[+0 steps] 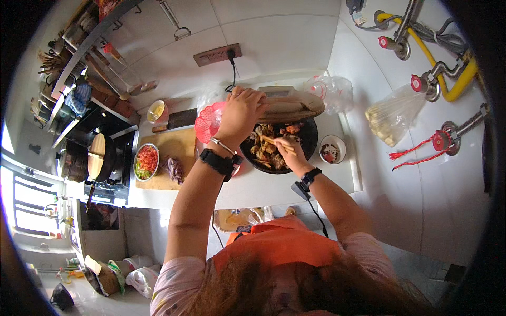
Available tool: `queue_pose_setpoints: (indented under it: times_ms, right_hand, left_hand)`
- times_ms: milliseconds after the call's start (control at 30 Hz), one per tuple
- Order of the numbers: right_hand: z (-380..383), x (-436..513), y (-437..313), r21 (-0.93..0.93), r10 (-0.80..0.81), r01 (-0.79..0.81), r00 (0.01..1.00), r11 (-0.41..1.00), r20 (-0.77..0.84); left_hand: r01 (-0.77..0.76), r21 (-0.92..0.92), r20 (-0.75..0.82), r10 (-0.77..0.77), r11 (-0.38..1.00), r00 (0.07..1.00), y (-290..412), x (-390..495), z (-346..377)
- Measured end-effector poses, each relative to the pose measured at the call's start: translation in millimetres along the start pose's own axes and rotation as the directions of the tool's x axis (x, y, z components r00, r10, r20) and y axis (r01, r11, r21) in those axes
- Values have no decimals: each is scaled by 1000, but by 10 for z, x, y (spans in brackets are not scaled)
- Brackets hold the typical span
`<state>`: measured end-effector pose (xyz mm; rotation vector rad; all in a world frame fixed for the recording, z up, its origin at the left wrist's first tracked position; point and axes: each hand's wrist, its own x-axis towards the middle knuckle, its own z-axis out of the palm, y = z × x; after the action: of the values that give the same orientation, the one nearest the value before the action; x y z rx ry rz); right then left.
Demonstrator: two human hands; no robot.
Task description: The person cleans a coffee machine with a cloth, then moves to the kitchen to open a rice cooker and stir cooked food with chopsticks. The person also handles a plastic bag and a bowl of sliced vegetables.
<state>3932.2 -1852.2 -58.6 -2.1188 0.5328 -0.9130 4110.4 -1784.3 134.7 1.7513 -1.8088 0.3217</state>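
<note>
My right hand [290, 152] is closed on a pair of wooden chopsticks [269, 140], whose tips touch the browned pieces of food [263, 152] in a dark round pan [310, 138]. Behind the pan lies a beige appliance [292, 104] with a small display window, possibly its lid raised. My left hand [245, 103] rests at the left end of this appliance; its fingertips reach the edge, and whether they grip it cannot be told. Beside that wrist, partly covered by the arm, is a red perforated plastic basket [205, 124].
A bowl of spices [332, 149] stands right of the pan. To the left are a wooden cutting board [158, 138], a bowl of shredded vegetables [146, 162], purple shreds [173, 170], a cleaver [180, 120] and a small bowl [157, 111]. A black cord [233, 73] runs from the wall socket.
</note>
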Motion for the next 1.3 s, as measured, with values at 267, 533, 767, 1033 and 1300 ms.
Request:
queue_pose_setpoints:
  times_ms: [267, 533, 767, 1033, 1300]
  right_hand:
    - [-196, -268, -99, 104, 89, -112, 975, 988, 204]
    - [-346, -495, -125, 282, 59, -122, 973, 952, 223]
    - [-808, -857, 31, 323, 502, -477, 865, 817, 8]
    - [-733, -861, 320, 164, 289, -254, 926, 953, -244]
    - [-580, -561, 122, -38, 163, -178, 952, 983, -260]
  left_hand:
    - [17, -14, 12, -17, 1000, 1000, 33, -49, -36]
    - [3, 26, 36, -4, 1000, 999, 17, -122, -7]
    - [-31, -5, 49, 31, 1000, 998, 82, -203, -29]
    - [-44, 41, 71, 41, 998, 997, 73, -204, -19]
    - [-11, 5, 67, 10, 1000, 998, 85, -234, 4]
